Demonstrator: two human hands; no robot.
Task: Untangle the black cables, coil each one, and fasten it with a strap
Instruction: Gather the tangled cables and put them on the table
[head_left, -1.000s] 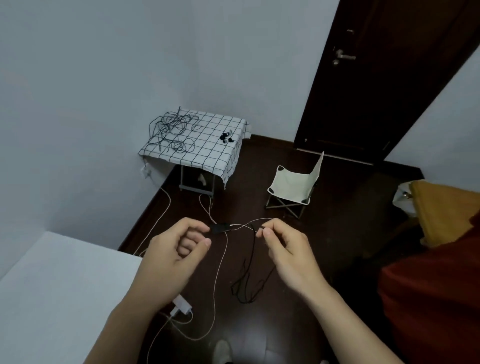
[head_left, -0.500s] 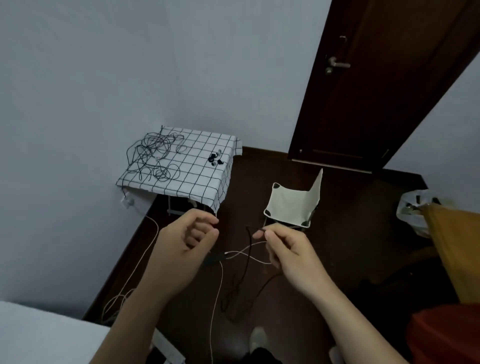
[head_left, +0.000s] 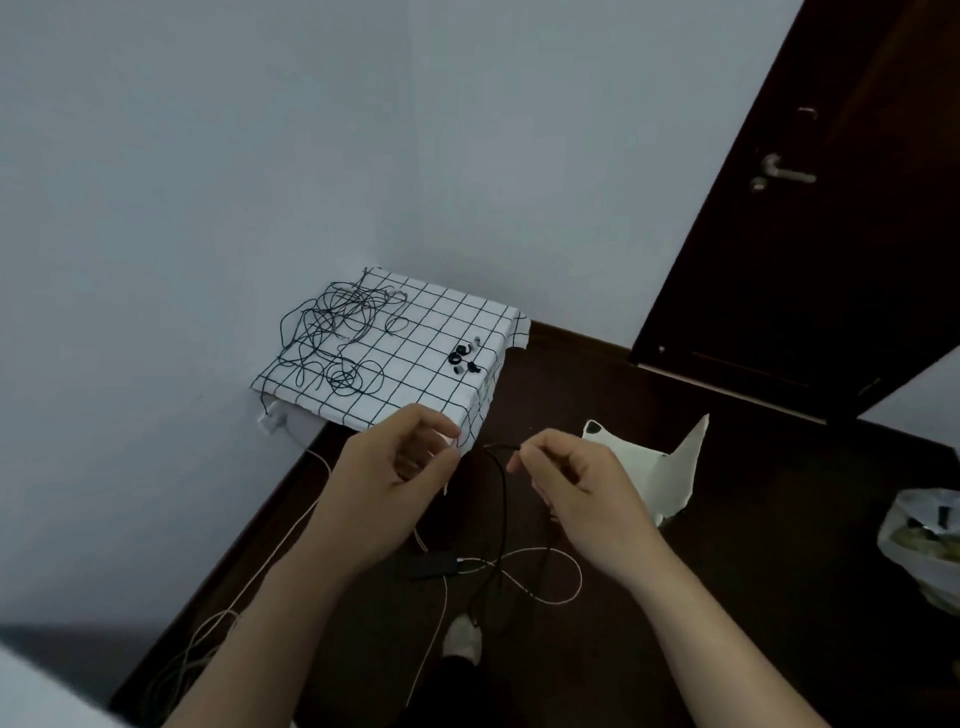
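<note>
A dark door (head_left: 831, 234) with a metal handle (head_left: 782, 174) stood at the right. Against the pale wall (head_left: 208, 182) was a small table under a checked cloth (head_left: 441, 332). On the dark floor (head_left: 753, 519) were a white folding chair (head_left: 670, 467), looping white cords (head_left: 550, 577), a black box (head_left: 434, 565), perhaps an adapter, and a plastic bag (head_left: 924, 535).

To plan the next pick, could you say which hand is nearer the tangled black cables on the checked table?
Left. The left hand is at the table's edge, below the tangled black cables; the right hand is farther right, pinching a separate cable.
</note>
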